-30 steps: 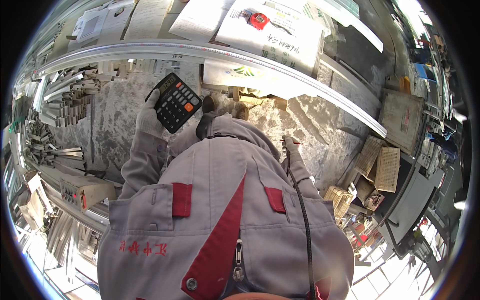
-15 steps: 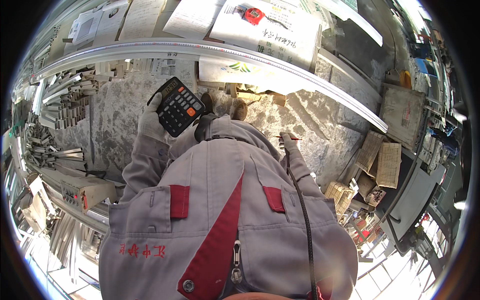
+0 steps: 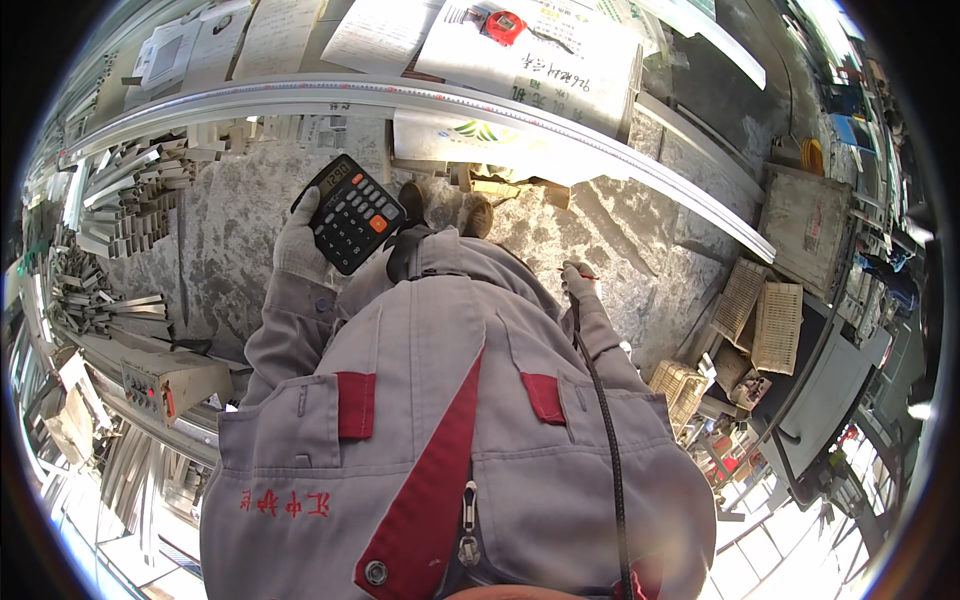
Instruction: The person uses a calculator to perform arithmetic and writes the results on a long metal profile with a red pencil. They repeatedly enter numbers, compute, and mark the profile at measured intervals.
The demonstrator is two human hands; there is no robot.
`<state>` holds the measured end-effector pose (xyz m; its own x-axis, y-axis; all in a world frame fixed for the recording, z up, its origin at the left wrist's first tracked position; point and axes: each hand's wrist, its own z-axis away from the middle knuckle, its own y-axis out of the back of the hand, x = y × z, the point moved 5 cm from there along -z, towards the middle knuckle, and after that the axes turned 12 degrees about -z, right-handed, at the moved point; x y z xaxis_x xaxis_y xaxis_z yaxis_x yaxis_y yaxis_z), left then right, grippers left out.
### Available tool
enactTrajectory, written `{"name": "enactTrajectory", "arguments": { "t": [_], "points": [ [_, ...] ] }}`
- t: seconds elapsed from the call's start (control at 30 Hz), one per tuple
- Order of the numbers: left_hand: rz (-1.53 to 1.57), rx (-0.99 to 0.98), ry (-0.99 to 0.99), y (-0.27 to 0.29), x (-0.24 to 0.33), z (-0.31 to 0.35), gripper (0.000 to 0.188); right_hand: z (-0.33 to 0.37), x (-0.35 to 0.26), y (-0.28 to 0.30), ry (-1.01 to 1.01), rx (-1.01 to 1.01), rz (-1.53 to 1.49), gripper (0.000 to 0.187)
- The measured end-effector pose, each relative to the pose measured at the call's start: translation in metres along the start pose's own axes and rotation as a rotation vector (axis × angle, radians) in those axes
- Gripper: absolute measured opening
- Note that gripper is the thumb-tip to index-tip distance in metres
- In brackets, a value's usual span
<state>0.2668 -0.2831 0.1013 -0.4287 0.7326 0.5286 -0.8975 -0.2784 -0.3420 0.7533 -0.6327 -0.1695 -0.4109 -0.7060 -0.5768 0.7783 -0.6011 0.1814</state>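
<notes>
A black calculator [image 3: 350,222] with grey and orange keys is gripped along its left side by my gloved left hand [image 3: 303,238]. Its lit-side display faces up toward me. My gloved right hand [image 3: 579,281] hangs low at my right side, its fingers closed around a thin red pencil-like stick [image 3: 590,276], of which only a short length shows. Beyond both hands, a long metal rail with a measuring scale [image 3: 440,97] crosses the view. A red tape measure [image 3: 504,27] lies on papers [image 3: 570,70] past the rail.
Stacked metal profile pieces [image 3: 130,215] fill the left side, above a control box [image 3: 170,388] with a red light. At the right are plastic baskets [image 3: 777,328] and a flat worn board [image 3: 803,230]. A dark cord [image 3: 605,430] runs down my jacket.
The stick in my right hand has turned, so less of it shows. My left hand and the calculator have shifted only slightly.
</notes>
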Motion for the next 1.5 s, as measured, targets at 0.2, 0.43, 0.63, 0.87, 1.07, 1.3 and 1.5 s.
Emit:
{"name": "enactTrajectory", "arguments": {
  "t": [0.2, 0.43, 0.63, 0.87, 1.07, 1.3, 1.5],
  "points": [
    [-0.002, 0.003, 0.009, 0.000, -0.004, 0.000, 0.033, 0.000, 0.003, -0.007, -0.015, -0.046, -0.064, 0.023],
    [-0.006, -0.002, 0.015, -0.003, -0.004, -0.003, 0.033, 0.004, 0.011, -0.009, -0.038, -0.048, -0.070, 0.027],
    [-0.021, -0.002, 0.020, -0.005, -0.004, -0.005, 0.033, 0.011, 0.005, -0.006, -0.045, 0.023, -0.047, 0.029],
    [-0.048, 0.004, 0.037, -0.008, -0.009, -0.001, 0.034, 0.014, 0.005, -0.011, -0.053, 0.000, -0.124, 0.028],
    [-0.022, -0.047, 0.051, -0.014, -0.012, 0.006, 0.036, 0.017, 0.001, -0.018, 0.013, 0.028, -0.131, 0.027],
    [-0.135, -0.047, 0.037, -0.023, -0.006, -0.008, 0.039, 0.019, 0.011, -0.016, 0.006, 0.143, -0.169, 0.023],
    [-0.142, -0.187, 0.082, -0.038, -0.009, -0.020, 0.044, 0.021, 0.022, -0.016, 0.042, 0.171, -0.234, 0.023]
  ]
}}
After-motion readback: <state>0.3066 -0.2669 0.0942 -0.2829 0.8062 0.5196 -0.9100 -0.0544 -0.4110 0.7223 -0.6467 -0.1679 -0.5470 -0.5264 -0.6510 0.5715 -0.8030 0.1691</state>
